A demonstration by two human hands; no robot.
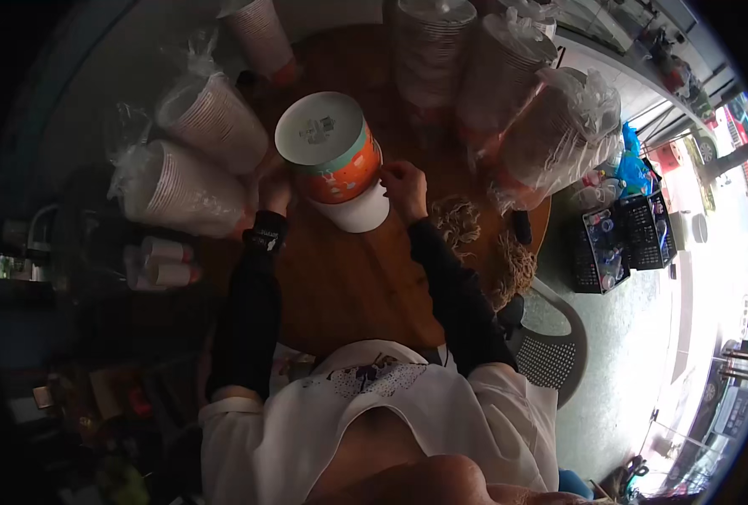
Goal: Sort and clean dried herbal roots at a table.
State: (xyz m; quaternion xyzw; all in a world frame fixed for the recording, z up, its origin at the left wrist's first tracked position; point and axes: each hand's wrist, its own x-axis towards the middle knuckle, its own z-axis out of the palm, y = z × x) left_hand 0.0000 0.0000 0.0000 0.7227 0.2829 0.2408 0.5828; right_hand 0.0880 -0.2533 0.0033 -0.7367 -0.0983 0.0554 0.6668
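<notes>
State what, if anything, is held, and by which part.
The right hand is right of the orange bucket, the left hand left of it; whether either grips it cannot be told.

Brown table [349, 295] beneath white container [361, 212], bagged stacks [563, 126], tan cords [456, 225]

Honestly, can't read a single word here. Closest thing is the dark gray printed mark [316, 130] on the pale round end of the orange bucket [340, 175], upper middle of the frame, but it's too small and fuzzy to make out. The bucket's orange side has white printing too, equally unreadable. Left of center, the black wristband [265, 231] has little light marks, also illegible. The dark shirt print [378, 374], bottom middle, shows no lettering I can pick out.
</notes>
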